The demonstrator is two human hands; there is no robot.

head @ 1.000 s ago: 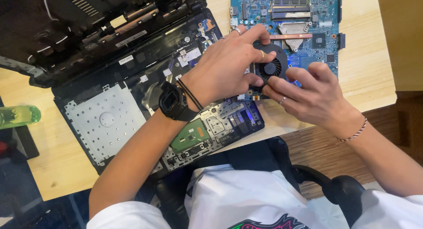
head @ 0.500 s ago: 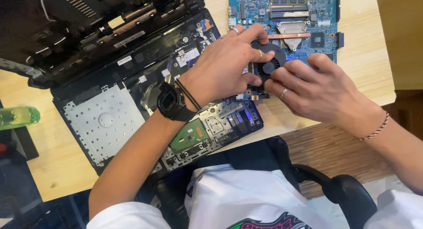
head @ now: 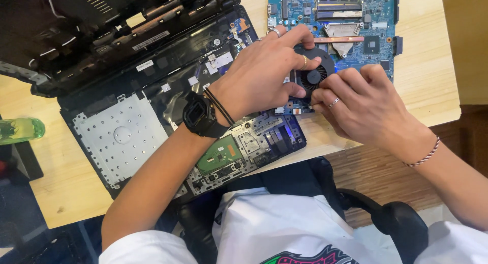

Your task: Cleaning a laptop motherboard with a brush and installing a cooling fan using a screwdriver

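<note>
The black cooling fan (head: 314, 73) sits at the near edge of the blue motherboard (head: 356, 20) on the wooden table (head: 422, 86), and I have my left hand (head: 264, 73) curled over its left rim, fingers pinching it, while my right hand (head: 363, 104) closes on its near right side with fingertips pressed to the housing. Just left of the board lies the opened black laptop chassis (head: 132, 116), its green circuit board (head: 218, 154) under my left wrist with the black watch (head: 198, 114); a green bottle (head: 20, 129) lies well apart at the table's far left.
</note>
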